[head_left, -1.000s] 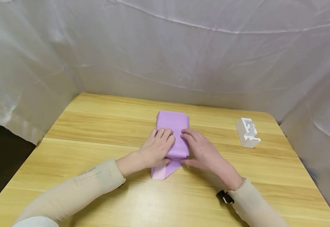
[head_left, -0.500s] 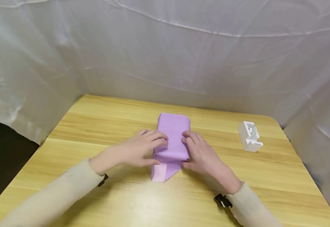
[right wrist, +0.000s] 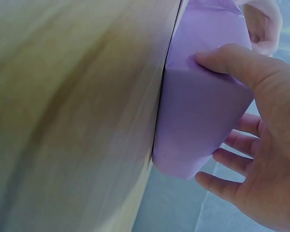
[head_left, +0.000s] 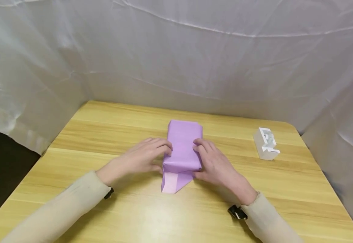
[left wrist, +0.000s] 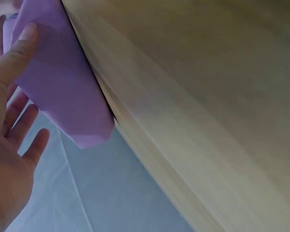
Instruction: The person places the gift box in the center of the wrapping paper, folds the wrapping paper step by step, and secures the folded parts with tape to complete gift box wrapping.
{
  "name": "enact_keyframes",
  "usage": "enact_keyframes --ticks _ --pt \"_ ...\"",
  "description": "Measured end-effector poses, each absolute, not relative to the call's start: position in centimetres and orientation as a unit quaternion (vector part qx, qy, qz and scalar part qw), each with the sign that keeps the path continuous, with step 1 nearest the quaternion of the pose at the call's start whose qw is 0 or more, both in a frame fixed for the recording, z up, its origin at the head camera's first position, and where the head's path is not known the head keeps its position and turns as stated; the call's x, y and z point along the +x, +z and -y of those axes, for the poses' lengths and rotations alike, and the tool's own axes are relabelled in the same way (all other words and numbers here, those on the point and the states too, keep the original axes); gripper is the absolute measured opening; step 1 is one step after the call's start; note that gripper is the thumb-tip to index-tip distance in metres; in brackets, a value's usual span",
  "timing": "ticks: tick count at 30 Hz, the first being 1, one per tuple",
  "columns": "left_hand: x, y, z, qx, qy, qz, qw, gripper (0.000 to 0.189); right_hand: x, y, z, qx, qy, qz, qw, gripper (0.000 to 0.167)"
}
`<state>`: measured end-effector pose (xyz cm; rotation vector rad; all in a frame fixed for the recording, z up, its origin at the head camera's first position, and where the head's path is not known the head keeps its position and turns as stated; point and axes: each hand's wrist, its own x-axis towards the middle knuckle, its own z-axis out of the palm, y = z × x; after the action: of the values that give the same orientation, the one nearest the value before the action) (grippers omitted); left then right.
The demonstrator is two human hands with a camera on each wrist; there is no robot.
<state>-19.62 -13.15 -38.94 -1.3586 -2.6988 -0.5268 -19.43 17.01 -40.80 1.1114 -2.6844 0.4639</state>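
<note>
A box wrapped in purple paper (head_left: 184, 141) lies on the wooden table, its long side running away from me. At its near end a folded paper flap (head_left: 176, 182) sticks out toward me, showing a paler strip. My left hand (head_left: 143, 155) is at the left side, its fingertips over the top edge. In the left wrist view the thumb (left wrist: 20, 50) touches the paper and the other fingers are spread. My right hand (head_left: 217, 165) holds the right side near the close corner; its thumb (right wrist: 227, 58) presses beside the end fold and its fingers curve over the top edge.
A white tape dispenser (head_left: 264, 145) with a clear roll stands at the right of the wooden table (head_left: 109, 128). Pale grey cloth (head_left: 176, 67) hangs behind and at both sides. A small black device (head_left: 237, 212) is at the right wrist.
My left hand has come off the top of the box and moved left to its side edge, uncovering the top and the flap. The right hand stays almost in place.
</note>
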Motion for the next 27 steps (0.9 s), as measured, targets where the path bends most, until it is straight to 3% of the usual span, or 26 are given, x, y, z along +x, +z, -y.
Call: enact_keyframes --ticks 8,15,20,27 --pt "-20.6 -39.4 12.0 -0.443 -0.159 0.881 0.051 0.064 -19.5 -40.8 -16.9 0.373 0.159 0.909 0.094 0.083" --pt "-21.0 -40.3 10.8 -0.446 -0.130 0.880 0.099 0.063 -19.5 -40.8 -16.9 0.373 0.157 0.910 0.093 0.083" --pt "-21.0 -40.6 10.4 -0.434 -0.111 0.889 0.099 0.060 -19.5 -40.8 -16.8 0.371 0.158 0.911 0.092 0.083" --pt "-20.9 -40.8 9.8 -0.423 -0.063 0.898 0.104 0.069 -19.5 -40.9 -16.9 0.370 0.157 0.911 0.094 0.083"
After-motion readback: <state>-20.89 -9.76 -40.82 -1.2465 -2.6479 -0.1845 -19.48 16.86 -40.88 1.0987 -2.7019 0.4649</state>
